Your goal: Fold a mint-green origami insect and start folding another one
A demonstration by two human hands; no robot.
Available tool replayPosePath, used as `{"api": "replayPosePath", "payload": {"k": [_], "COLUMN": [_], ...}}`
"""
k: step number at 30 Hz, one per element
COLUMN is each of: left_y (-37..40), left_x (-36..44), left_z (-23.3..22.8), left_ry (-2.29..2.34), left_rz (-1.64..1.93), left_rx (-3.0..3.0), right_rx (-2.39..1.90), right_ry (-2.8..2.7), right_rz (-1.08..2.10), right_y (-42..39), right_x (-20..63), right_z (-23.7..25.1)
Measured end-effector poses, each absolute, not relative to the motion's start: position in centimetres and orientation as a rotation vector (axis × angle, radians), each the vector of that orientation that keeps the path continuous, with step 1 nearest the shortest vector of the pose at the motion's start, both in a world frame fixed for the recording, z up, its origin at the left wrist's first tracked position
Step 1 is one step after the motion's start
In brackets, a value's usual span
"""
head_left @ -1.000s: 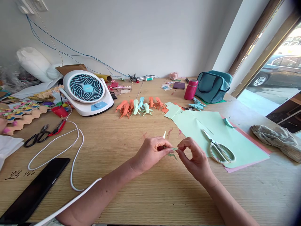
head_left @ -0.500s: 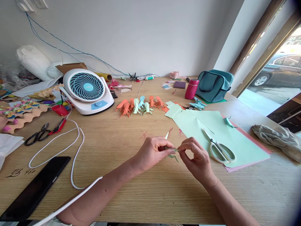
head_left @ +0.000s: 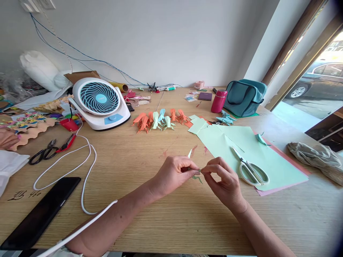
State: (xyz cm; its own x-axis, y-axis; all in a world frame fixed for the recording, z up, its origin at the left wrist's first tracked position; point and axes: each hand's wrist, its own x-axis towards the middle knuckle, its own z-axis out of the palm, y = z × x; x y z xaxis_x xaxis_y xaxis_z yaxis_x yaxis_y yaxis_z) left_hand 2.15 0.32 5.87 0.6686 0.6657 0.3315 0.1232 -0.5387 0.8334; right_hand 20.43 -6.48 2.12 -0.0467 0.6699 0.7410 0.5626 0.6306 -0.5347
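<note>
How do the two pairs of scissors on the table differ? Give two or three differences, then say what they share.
The pale-handled scissors lie on the green paper sheet, to the right of the hands; the black-handled scissors lie on the bare wooden table, far left. The pale pair has light, whitish loops; the other has dark loops. The pale pair lies alone; the black pair lies beside a red-handled tool. Both lie flat, and no hand touches them.
</note>
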Motion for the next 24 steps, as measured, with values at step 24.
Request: {"api": "replayPosePath", "payload": {"k": [24], "left_y": [-0.48], "left_x": [2.53], "left_z": [6.03], "left_ry": [0.676], "left_rz": [0.904], "left_rx": [2.051], "right_rx": [-1.021], "right_ry": [-1.632], "right_rz": [0.122], "right_y": [-6.60], "right_x": [19.92], "right_z": [2.27]}}
